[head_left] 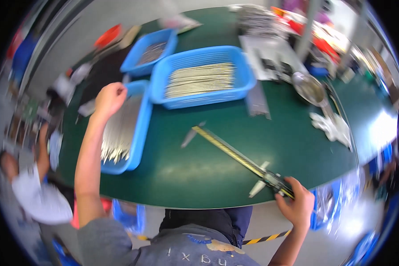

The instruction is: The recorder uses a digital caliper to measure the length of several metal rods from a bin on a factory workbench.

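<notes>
My right hand (298, 202) grips a digital caliper (224, 147) near its display end, low on the right of the green table. The caliper's long scale points up and left, and its jaws stand out near the hand. My left hand (110, 100) is closed, fingertips pinched together, over the far left side of a long blue tray (142, 128). What those fingers hold, if anything, I cannot make out. Slim silvery metal rods (121, 122) lie lengthwise in that tray. A small grey metal piece (189, 138) lies by the caliper's far tip.
A larger blue bin (199, 103) of slim rods (201, 80) stands behind, beside a smaller blue bin (131, 62). At right are a metal scoop (312, 88), a white glove (332, 128) and a light tray (252, 48). Another person (35, 190) is at far left.
</notes>
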